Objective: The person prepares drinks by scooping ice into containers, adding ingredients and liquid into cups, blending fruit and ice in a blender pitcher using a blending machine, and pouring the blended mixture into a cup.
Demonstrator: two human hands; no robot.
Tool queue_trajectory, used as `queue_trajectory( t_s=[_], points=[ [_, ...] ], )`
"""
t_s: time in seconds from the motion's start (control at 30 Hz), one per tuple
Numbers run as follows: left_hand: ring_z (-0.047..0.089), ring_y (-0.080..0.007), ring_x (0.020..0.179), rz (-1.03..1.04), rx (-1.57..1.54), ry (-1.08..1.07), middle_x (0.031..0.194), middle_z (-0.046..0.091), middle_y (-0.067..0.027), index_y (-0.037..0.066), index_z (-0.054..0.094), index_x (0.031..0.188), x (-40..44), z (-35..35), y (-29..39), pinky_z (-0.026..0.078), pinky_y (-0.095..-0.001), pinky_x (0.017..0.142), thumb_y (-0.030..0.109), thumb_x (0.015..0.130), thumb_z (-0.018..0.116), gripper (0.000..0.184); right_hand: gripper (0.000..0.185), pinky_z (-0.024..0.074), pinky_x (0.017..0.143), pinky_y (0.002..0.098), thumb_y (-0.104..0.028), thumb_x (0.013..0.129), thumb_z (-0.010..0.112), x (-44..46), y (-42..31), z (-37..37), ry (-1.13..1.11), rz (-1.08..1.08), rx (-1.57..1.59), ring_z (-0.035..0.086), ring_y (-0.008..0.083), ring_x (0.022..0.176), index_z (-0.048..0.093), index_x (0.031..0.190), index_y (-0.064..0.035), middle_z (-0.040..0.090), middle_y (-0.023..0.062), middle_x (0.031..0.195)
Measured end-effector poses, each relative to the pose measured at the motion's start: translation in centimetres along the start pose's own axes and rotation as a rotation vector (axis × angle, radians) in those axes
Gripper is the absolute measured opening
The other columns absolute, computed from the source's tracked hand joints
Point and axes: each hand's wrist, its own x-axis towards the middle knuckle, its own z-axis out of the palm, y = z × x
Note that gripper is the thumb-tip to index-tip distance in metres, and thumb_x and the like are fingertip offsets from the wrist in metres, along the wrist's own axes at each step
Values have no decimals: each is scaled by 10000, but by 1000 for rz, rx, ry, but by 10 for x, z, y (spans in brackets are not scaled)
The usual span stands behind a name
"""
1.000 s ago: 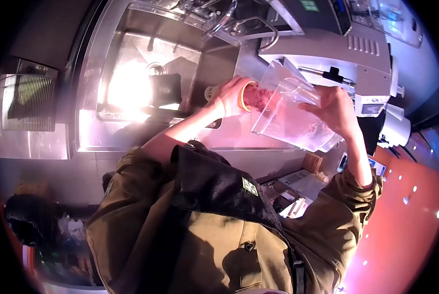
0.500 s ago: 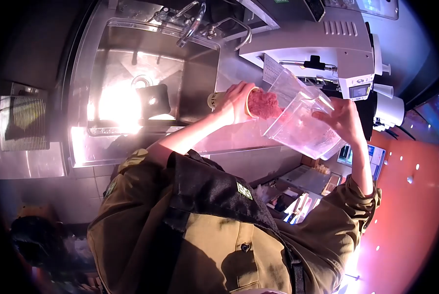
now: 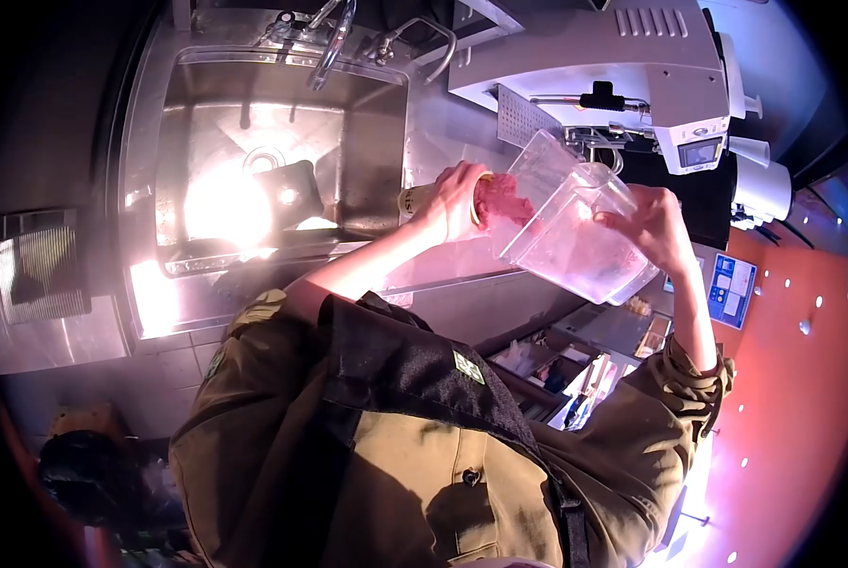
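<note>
In the head view, my left hand [image 3: 450,205] is wrapped around a paper cup [image 3: 411,201] with dark lettering, lying tilted with its mouth to the right. Pinkish-red slush [image 3: 502,201] bulges at the cup's mouth and reaches into the lip of a clear blender jar [image 3: 585,232]. My right hand [image 3: 653,230] grips the jar by its handle side and keeps it tipped toward the cup. Pink residue coats the jar's inner walls. The fingers behind the cup and part of the jar's handle are hidden.
A steel sink [image 3: 367,170] with a black mat-like piece [image 3: 296,196] lies to the left, under a chrome faucet [image 3: 333,47]. Right of it stands a large grey machine [image 3: 670,95] with a small display. A ribbed tray [image 3: 41,270] is at far left, and open drawers [image 3: 547,369] sit below right.
The view has shifted slightly, so the sink sits farther left. The slush at the cup's mouth has changed shape and sticks out a little less. Both hands keep their holds.
</note>
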Motion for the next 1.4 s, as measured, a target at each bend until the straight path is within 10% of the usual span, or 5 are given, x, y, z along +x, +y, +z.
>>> queue_trajectory(
  t_s=[0.2, 0.83, 1.4],
  points=[
    [488, -357, 1032, 17, -108, -57, 1089, 466, -180, 30, 413, 1153, -9, 10, -10, 423, -415, 892, 158, 517, 810, 760, 317, 443, 513, 351, -316, 680, 767, -1, -22, 2, -27, -29, -213, 560, 258, 484, 663, 807, -45, 543, 111, 517],
    [503, -339, 1074, 3, 40, -150, 1121, 502, -179, 30, 381, 1172, -10, 17, -6, 427, -390, 918, 159, 545, 793, 762, 424, 488, 552, 326, -344, 668, 771, -9, -36, 5, -57, -32, -206, 616, 216, 543, 675, 999, -97, 591, 100, 579],
    [469, -374, 1074, -54, -32, -185, 1142, 482, -203, 6, 357, 1195, -21, 31, -10, 384, -425, 963, 140, 523, 793, 811, 378, 438, 504, 338, -369, 684, 764, -11, -14, 0, -68, 52, -87, 548, 191, 475, 657, 811, -30, 535, 84, 519]
  ],
)
